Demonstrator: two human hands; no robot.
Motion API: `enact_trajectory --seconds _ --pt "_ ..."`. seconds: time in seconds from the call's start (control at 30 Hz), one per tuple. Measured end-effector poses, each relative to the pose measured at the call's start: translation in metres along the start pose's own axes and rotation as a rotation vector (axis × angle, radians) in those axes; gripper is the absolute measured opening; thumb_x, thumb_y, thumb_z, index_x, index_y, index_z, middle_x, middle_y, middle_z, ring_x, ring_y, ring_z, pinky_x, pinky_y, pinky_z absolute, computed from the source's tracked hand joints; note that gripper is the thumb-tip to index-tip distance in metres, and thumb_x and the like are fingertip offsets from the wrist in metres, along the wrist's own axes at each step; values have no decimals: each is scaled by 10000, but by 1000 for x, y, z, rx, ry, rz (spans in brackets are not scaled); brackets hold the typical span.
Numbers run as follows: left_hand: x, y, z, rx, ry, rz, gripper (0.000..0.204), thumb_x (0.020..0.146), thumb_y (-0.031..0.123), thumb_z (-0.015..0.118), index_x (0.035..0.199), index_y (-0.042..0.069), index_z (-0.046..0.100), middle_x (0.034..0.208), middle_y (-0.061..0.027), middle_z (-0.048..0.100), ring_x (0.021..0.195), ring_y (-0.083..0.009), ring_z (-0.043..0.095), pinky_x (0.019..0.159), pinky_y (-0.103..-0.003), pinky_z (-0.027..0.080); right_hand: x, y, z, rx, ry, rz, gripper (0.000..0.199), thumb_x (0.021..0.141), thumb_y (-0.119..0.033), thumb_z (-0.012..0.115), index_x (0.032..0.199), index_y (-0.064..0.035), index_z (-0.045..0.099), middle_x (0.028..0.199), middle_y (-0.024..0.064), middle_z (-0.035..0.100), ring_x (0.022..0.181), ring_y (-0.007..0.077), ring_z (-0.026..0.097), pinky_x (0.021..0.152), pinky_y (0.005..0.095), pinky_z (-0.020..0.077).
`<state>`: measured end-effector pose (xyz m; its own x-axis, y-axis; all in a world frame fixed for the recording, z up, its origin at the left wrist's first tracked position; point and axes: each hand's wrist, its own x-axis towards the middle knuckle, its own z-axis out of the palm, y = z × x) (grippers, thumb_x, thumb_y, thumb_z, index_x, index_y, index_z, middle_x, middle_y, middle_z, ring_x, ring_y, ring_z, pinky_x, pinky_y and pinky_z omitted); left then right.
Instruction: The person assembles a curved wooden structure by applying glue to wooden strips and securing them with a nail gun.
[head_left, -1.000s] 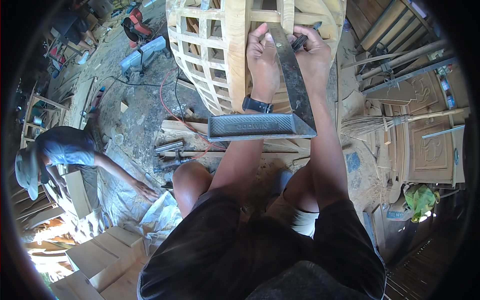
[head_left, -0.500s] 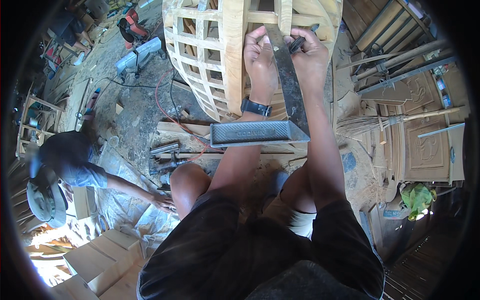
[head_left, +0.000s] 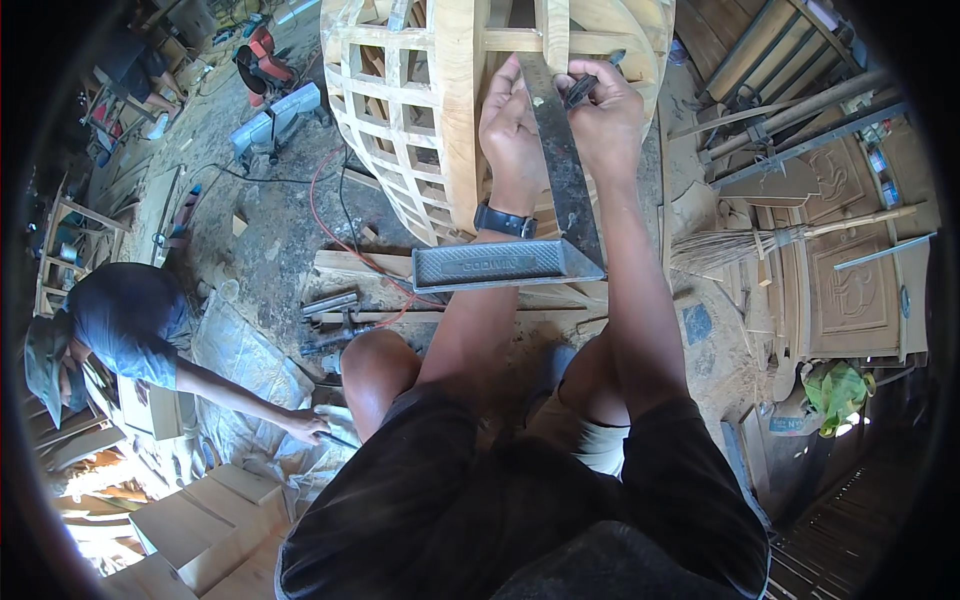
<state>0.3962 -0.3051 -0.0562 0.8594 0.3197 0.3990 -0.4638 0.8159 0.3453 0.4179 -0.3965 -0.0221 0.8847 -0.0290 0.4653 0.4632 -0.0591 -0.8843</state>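
Observation:
In front of me rises a curved wooden lattice frame (head_left: 461,120) with broad upright slats and cross pieces. A metal try square (head_left: 567,160) hangs against it, its worn blade upward and its silvery stock (head_left: 490,265) across my forearms. My left hand (head_left: 512,135), with a dark watch on the wrist, pinches the blade's left edge near the upper end. On the blade's other side, my right hand (head_left: 610,120) is closed round a dark pen-like tool (head_left: 581,91), its fingertips close to the blade. Whether these fingertips also press the square cannot be made out.
At left a co-worker (head_left: 130,310) bends over, one hand (head_left: 303,425) holding a thin dark tool near my knee. A red power saw (head_left: 262,55), an orange cord (head_left: 318,190) and clamps (head_left: 330,325) lie leftward. A broom (head_left: 740,248) and carved panels (head_left: 850,290) are right.
The square, my hands and the frame sit slightly further left in view. The co-worker's head and arm have moved, and a thin dark tool now shows in that hand. My grips look the same.

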Motion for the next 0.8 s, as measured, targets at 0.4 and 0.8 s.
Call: enact_trajectory --seconds 0.4,0.8 --pt "4 -5 15 351 27 152 514 873 -53 695 1304 -87 418 883 -69 731 766 -62 646 694 -194 516 3 6 -2 -31 1 -21 201 823 -7 683 1023 16 699 766 62 717 698 91 652 635 255 499" --pt "5 -5 20 475 62 174 466 869 3 741 1228 -85 457 766 -48 718 649 -26 611 575 -160 478 3 -10 -10 69 -52 103 165 844 -50 764 987 22 723 761 64 713 615 98 640 549 251 509"
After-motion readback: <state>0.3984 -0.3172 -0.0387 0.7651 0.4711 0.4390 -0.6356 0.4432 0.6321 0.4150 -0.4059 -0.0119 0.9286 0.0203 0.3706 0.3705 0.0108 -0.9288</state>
